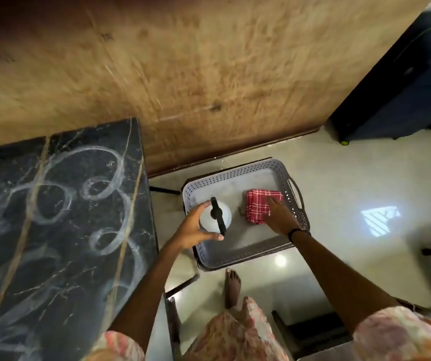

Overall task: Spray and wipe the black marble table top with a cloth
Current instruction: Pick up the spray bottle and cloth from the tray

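Note:
The black marble table top [53, 230] fills the left of the view, marked with white chalky rings and smears. To its right a grey perforated tray [237, 175] sits on a low stand. A white spray bottle [224, 213] with a black trigger head stands in the tray, and my left hand [196, 226] curls round its body. A folded red checked cloth [257, 207] lies in the tray's right half. My right hand [280, 217] rests on the cloth with fingers laid over it.
A brown wooden wall [209, 74] runs behind the table and tray. A dark blue suitcase [401, 95] stands at the far right on the glossy pale floor [352, 183]. My bare foot [232, 285] is just below the tray.

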The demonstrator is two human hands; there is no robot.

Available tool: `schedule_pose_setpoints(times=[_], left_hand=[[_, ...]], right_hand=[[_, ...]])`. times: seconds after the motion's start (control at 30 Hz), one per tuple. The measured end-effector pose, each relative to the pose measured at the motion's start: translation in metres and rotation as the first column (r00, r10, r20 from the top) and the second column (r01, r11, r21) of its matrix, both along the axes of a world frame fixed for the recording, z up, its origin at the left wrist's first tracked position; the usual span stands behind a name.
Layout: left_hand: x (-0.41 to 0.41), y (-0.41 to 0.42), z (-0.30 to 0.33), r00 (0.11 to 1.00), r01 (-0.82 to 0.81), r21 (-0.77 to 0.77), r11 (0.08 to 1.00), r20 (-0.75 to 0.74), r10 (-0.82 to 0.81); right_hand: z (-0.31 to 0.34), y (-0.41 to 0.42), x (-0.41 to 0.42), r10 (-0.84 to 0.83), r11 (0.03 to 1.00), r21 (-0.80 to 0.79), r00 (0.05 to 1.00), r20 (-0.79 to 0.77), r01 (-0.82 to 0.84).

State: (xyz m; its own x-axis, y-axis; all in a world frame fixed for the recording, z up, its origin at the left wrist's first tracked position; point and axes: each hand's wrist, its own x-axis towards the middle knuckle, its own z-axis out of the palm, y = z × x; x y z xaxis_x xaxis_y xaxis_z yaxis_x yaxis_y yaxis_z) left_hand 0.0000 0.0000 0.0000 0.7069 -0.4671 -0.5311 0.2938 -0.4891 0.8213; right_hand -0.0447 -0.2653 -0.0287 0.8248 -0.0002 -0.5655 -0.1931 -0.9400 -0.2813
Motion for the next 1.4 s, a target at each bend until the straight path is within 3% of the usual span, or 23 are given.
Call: schedule_pose_setpoints(times=[0.17, 0.3, 0.4, 0.6, 0.7, 0.8, 0.87, 0.9, 1.0, 1.03, 1.1, 1.2, 1.3, 1.4], left_hand=[[0.021, -0.011, -0.013, 0.989, 0.130, -0.038, 0.991, -0.061, -0.132], [0.030, -0.027, -0.014, 0.956, 0.292, -0.093, 0.952, 0.015, -0.292], [0.029, -0.045, -0.011, 0.944, 0.327, -0.106, 0.939, 0.068, -0.322], [0.007, -0.067, -0.019, 0.999, 0.007, -0.191, 0.982, 0.048, 0.002], [0.003, -0.074, -0.007, 0.981, -0.185, -0.154, 0.971, 0.027, 0.192], [-0.003, -0.075, 0.024, 0.928, -0.338, -0.217, 0.916, 0.084, 0.363], [-0.011, -0.066, 0.055, 0.896, -0.384, -0.256, 0.887, 0.127, 0.425], [-0.015, -0.061, 0.069, 0.884, -0.397, -0.263, 0.879, 0.147, 0.443], [-0.030, -0.035, 0.122, 0.827, -0.474, -0.276, 0.836, 0.187, 0.530], [-0.035, -0.025, 0.140, 0.799, -0.511, -0.289, 0.809, 0.187, 0.572], [-0.045, -0.007, 0.172, 0.745, -0.572, -0.331, 0.750, 0.171, 0.644], [-0.061, 0.027, 0.217, 0.661, -0.632, -0.419, 0.651, 0.147, 0.736], [-0.075, 0.067, 0.243, 0.548, -0.719, -0.428, 0.547, 0.135, 0.826], [-0.096, 0.117, 0.260, 0.546, -0.688, -0.471, 0.553, 0.167, 0.821]], right_hand=[[-0.012, -0.005, 0.019, -0.126, 0.985, 0.128, 0.988, 0.091, 0.114], [-0.024, -0.017, 0.027, -0.120, 0.988, 0.112, 0.988, 0.099, 0.109], [-0.033, -0.026, 0.031, -0.109, 0.988, 0.122, 0.991, 0.072, 0.100], [-0.041, -0.034, 0.037, -0.009, 1.000, 0.026, 0.997, 0.076, 0.007], [-0.029, -0.035, 0.028, 0.002, 0.992, 0.124, 0.999, 0.038, -0.006], [-0.002, -0.026, 0.011, -0.164, 0.945, 0.280, 0.986, -0.042, 0.169], [0.026, -0.011, -0.005, -0.371, 0.830, 0.415, 0.924, -0.089, 0.373], [0.040, -0.002, -0.014, -0.487, 0.717, 0.505, 0.863, -0.132, 0.482], [0.090, 0.047, -0.040, -0.687, 0.190, 0.717, 0.613, -0.390, 0.671], [0.103, 0.067, -0.046, -0.699, 0.081, 0.727, 0.558, -0.447, 0.682], [0.123, 0.110, -0.056, -0.685, -0.033, 0.723, 0.511, -0.519, 0.690], [0.147, 0.180, -0.064, -0.562, -0.154, 0.694, 0.515, -0.647, 0.703], [0.159, 0.243, -0.075, -0.386, -0.402, 0.576, 0.439, -0.812, 0.712], [0.166, 0.299, -0.090, -0.295, -0.517, 0.573, 0.496, -0.817, 0.636]])
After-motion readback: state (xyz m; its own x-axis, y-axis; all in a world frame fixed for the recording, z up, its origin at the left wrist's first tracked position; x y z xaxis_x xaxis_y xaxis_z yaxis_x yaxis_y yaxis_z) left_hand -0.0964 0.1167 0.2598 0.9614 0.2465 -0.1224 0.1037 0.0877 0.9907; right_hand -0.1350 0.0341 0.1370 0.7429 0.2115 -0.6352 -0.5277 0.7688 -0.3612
